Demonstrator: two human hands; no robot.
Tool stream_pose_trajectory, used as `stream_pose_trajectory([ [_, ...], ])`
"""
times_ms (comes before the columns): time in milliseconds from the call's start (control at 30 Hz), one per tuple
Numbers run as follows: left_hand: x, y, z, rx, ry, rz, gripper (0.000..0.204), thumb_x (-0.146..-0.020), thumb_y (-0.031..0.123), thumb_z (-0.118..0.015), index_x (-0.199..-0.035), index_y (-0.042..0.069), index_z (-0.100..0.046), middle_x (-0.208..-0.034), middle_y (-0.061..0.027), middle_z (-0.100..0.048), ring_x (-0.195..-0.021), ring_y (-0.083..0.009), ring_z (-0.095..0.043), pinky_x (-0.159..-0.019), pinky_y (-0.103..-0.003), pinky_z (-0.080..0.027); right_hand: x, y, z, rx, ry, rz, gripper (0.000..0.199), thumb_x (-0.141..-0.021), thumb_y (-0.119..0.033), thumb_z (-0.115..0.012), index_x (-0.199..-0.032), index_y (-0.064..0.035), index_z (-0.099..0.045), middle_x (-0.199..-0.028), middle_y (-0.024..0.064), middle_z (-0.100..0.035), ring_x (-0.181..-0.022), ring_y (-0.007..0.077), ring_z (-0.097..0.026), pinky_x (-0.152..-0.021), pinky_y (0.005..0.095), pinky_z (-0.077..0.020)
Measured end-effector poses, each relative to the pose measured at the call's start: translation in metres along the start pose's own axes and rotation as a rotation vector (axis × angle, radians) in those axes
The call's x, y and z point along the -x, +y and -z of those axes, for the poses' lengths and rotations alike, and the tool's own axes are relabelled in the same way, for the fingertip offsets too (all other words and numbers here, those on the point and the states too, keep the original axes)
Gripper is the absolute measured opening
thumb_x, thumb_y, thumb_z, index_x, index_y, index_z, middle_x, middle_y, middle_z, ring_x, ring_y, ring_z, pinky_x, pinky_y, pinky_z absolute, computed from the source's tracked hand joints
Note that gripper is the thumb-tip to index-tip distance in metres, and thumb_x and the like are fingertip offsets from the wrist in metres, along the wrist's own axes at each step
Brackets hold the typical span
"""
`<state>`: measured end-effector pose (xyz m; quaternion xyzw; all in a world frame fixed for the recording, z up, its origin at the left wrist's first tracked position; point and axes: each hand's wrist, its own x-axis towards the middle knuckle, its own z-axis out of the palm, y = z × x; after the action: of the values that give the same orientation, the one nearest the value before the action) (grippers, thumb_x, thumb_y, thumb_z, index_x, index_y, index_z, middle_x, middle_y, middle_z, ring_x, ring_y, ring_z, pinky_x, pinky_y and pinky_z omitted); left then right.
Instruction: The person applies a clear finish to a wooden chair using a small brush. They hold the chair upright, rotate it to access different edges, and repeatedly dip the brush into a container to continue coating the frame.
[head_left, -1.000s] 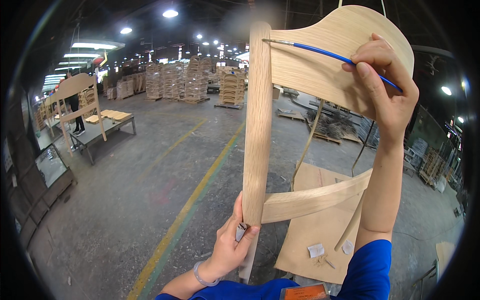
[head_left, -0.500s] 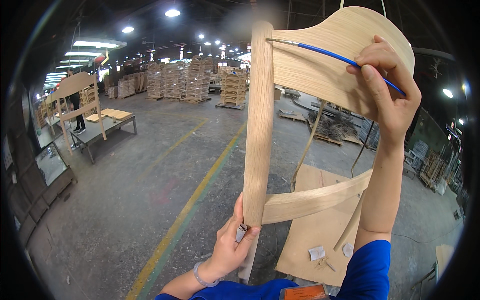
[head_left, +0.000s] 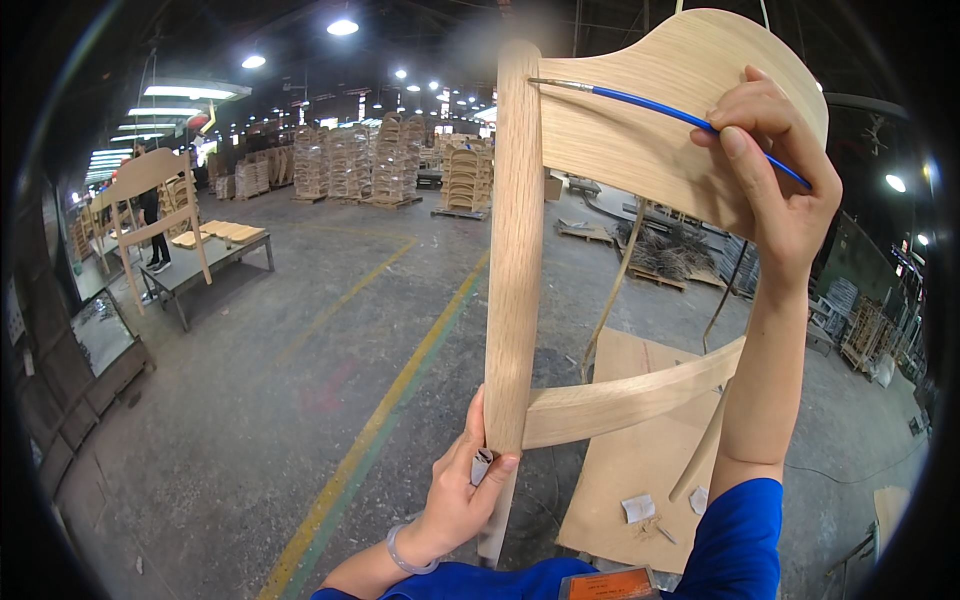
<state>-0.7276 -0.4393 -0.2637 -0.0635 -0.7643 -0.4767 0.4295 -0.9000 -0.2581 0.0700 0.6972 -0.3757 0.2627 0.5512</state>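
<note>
— What has the left hand got?

— It grips the lower part of the upright post of a bare wooden chair back, thumb on the post where the curved lower rail joins it, with a small pale scrap pinched under the thumb.

— And the right hand?

— Raised, pinching a thin blue-handled brush. Its tip touches the seam where the broad top panel meets the post.

— Below the chair back?

— A flat brown board on the concrete floor, paper bits near its front edge.

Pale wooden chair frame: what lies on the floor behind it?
A flat brown board with paper scraps lies behind the pale wooden chair frame; the frame's lower rail hides part of it.
</note>
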Motion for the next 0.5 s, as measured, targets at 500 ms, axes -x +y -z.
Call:
stream_pose_trajectory([
  [500,-0.008,-0.009,0.004,-0.007,0.021,-0.021,0.078,-0.112,0.016,-0.059,-0.172,-0.005,-0.015,-0.128,-0.0221,-0.074,-0.105,-0.0262,-0.078,-0.092,-0.04,-0.062,0.001,0.006,-0.014,-0.029,0.003,-0.025,0.006,-0.097,-0.001,-0.072,-0.099,0.003,-0.077,-0.092,0.0089,-0.076,-0.085,0.0179,-0.075,-0.107,0.0396,-0.05],
])
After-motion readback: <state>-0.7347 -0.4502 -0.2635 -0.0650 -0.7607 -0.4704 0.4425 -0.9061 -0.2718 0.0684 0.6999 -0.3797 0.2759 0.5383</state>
